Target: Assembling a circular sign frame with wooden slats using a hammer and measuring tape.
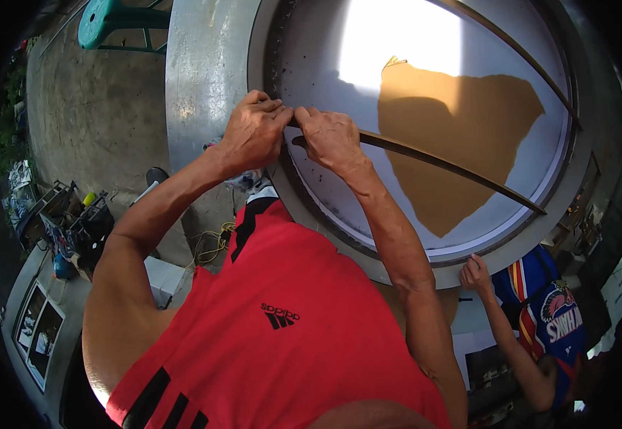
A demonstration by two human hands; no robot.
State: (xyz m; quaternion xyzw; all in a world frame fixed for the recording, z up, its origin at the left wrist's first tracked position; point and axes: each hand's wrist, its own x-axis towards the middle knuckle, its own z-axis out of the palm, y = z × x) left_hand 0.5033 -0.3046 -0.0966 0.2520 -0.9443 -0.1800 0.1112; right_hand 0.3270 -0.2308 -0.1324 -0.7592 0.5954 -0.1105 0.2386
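A long dark thin strip [443, 168] crosses a wide white panel [339, 196] set inside a grey rim. My right hand [330, 138] is closed around the strip close to its left end. Right beside it, almost touching, my left hand [253, 129] pinches the strip's end above the rim, though its fingertips are partly hidden. Under the strip lies an irregular brown sheet [461, 129], like paper or card, with sunlight across its upper part. A second dark strip [515, 46] spans the panel farther off.
A co-worker's hand [475, 273] rests at the near right rim; that person wears a blue jersey [554, 314]. A green stool [110, 25] stands at far left. Piled clutter [67, 222] and a yellow cord [214, 243] lie left of me.
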